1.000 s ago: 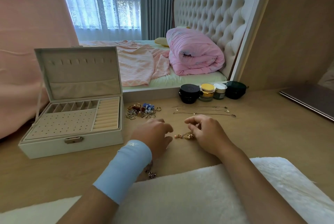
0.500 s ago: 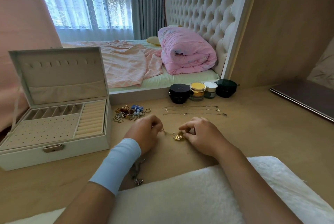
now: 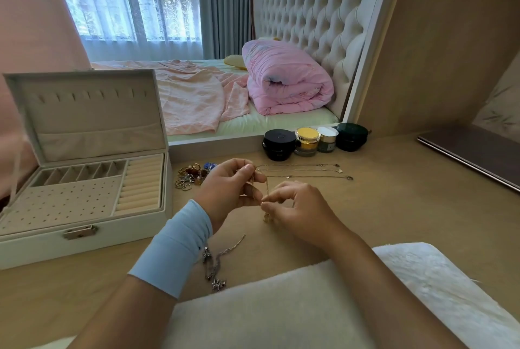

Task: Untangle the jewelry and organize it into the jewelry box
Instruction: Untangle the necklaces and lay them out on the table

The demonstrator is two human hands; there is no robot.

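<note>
**A:** What is in the hands?

**B:** On my feed I see a thin gold chain [image 3: 266, 189]. It is very fine and gathered into a few strands, with a small gold clump at its low end. It is to the right of the jewelry box [image 3: 126, 233], lifted off the desk [image 3: 394, 208].

**A:** Which way does it run?

**B:** Its long axis is close to upright, and the top leans a touch toward the box. The top end is at the left hand [image 3: 228, 191] and the low end at the right hand [image 3: 298, 208]. The clump hangs just under the right fingers.

**A:** And the fingers?

**B:** The left thumb and forefinger are drawn in narrow and pinch the upper strands, with the other fingers curled below. The right thumb and forefinger pinch the lower part, just as narrow, and the rest are loosely bent.

**A:** What else lies by the box?

**B:** The box is open with its lid upright. Just right of its back corner is a heap of rings and charms [image 3: 191, 175]. Further right, I see three fine chains [image 3: 304, 171] laid straight side by side, their length running away from the box. Right of the front corner, a silver chain [image 3: 216, 261] lies crumpled on the desk beside the left wrist.
</note>
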